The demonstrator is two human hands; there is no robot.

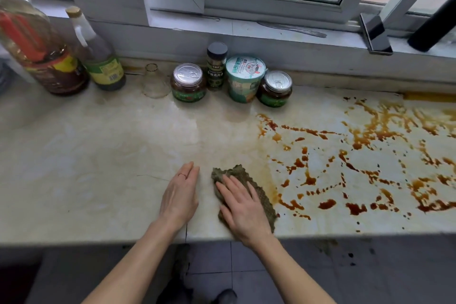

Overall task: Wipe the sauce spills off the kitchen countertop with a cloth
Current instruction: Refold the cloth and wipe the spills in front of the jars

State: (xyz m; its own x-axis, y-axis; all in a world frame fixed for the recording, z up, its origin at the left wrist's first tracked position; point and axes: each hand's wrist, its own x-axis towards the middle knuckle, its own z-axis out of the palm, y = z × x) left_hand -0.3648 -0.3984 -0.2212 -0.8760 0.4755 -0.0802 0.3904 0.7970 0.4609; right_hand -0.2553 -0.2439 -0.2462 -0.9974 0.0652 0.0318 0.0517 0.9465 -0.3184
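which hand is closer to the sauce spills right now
Right. The right hand lies flat on the cloth, just left of the sauce spills; the left hand rests on the countertop farther left, beyond the cloth.

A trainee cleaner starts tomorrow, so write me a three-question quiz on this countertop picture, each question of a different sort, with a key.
1. True or false: the left hand presses the cloth onto the countertop.
2. Where do most of the sauce spills lie? A) left of the cloth B) right of the cloth C) behind the bottles
3. How many jars with silver pull-tab lids stand at the back of the countertop?

Key
1. False: the right hand lies flat on the cloth; the left hand rests on bare countertop beside it.
2. B
3. Two
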